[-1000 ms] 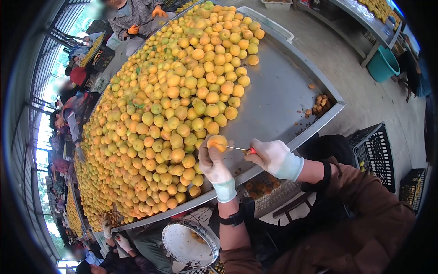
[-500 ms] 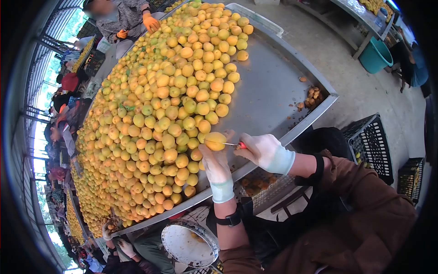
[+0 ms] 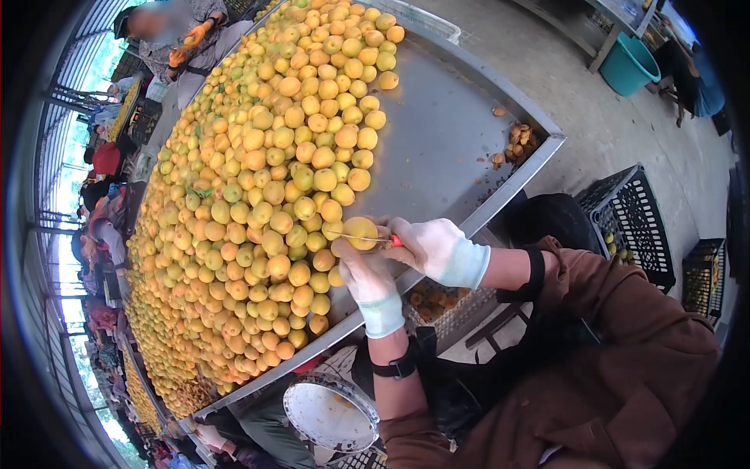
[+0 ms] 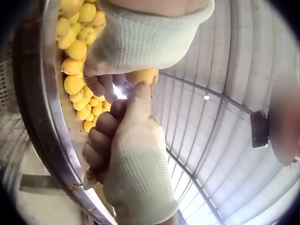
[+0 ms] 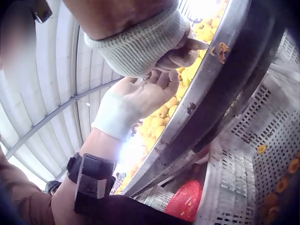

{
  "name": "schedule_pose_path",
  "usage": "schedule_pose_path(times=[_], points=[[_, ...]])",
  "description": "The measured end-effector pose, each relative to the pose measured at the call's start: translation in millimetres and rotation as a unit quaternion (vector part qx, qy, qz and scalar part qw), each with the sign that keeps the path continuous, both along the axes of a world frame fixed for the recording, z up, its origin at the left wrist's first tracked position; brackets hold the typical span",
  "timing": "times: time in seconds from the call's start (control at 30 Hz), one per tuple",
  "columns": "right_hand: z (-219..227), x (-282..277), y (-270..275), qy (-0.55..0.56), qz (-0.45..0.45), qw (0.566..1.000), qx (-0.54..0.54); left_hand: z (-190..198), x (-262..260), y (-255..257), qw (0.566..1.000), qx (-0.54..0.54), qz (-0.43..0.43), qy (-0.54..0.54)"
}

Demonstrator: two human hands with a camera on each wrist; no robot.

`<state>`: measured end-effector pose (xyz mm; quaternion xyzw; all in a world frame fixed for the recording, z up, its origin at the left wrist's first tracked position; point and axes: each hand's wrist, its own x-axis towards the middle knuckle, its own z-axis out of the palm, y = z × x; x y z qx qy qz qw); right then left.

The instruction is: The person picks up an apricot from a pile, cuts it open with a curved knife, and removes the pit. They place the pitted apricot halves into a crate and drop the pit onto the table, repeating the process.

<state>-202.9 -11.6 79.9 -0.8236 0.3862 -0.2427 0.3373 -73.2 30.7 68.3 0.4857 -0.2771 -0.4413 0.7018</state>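
Observation:
In the head view the gloved left hand [image 3: 367, 283] holds a yellow-orange fruit [image 3: 361, 233] between thumb and fingers, over the edge of the fruit heap [image 3: 266, 187]. From the right, the gloved right hand [image 3: 431, 247] grips the red handle [image 3: 396, 241] of a thin metal tool, whose shaft lies across the fruit. The left wrist view shows the fruit [image 4: 141, 76] partly, with the right hand [image 4: 136, 136] close against it. In the right wrist view the left hand [image 5: 143, 96] has bent fingers; the fruit is hidden there.
A metal table [image 3: 437, 129] bears the heap, with pits and scraps [image 3: 519, 144] in its corner. Below its rim stand a white bucket [image 3: 332, 414] and a perforated basket [image 3: 457, 316]. Black crates [image 3: 644, 227] and a teal tub [image 3: 629, 64] are at the right; other people sit around.
The head view has shifted, so the heap appears farther left. The tool's shaft now reaches across the fruit, and the right hand is closer to the left. Both hands keep their holds.

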Motion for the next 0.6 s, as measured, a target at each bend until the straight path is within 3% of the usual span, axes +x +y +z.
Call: schedule_pose_path(times=[0.03,0.17,0.23,0.47,0.6], points=[[2,1,0,-0.008,-0.005,1.0,-0.004,-1,0,-1,0.998,-0.006,-0.027,0.052],[3,0,-2,0.036,-0.006,0.999,0.003,-1,-2,-5,0.999,0.003,-0.014,0.04],[4,-2,-3,0.011,-0.012,1.0,-0.009,1,-1,-4,1.0,0.009,-0.009,-0.02],[9,-7,-8,-0.051,-0.012,0.998,0.018,2,-6,-6,0.998,0.009,0.011,-0.061],[4,-5,-7,-0.062,-0.013,0.998,0.009,-11,7,-6,0.985,0.001,0.013,-0.172]])
